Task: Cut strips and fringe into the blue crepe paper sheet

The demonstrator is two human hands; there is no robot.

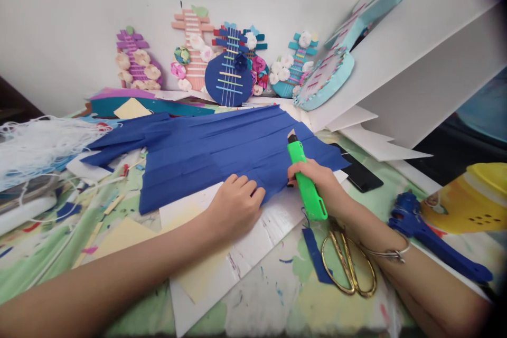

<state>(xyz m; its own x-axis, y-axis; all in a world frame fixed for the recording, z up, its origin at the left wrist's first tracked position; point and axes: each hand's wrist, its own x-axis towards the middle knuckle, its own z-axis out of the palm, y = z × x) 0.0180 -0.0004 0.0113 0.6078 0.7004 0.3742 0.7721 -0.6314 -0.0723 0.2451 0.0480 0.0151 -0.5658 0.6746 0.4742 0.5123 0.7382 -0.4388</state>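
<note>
A wide sheet of blue crepe paper [222, 148], creased in long folds, lies across the table. Its near edge overlaps a white board [273, 222]. With fingers curled and pressed together, my left hand [237, 206] bears down on that edge; its thumb is hidden. My right hand [320, 182] grips a bright green box cutter [307, 185], its short blade out and pointing up and away, above the paper's right part. Under my right wrist lie gold-handled scissors [348, 269], their blades mostly covered. Beside them is a blue paper strip [316, 256].
Several decorated paper instruments, one of them dark blue [228, 76], lean on the back wall. White yarn [43, 142] heaps at the left. A black phone [362, 171], a blue glue gun [439, 237] and a yellow container [469, 200] lie at the right. Paper scraps litter the cloth.
</note>
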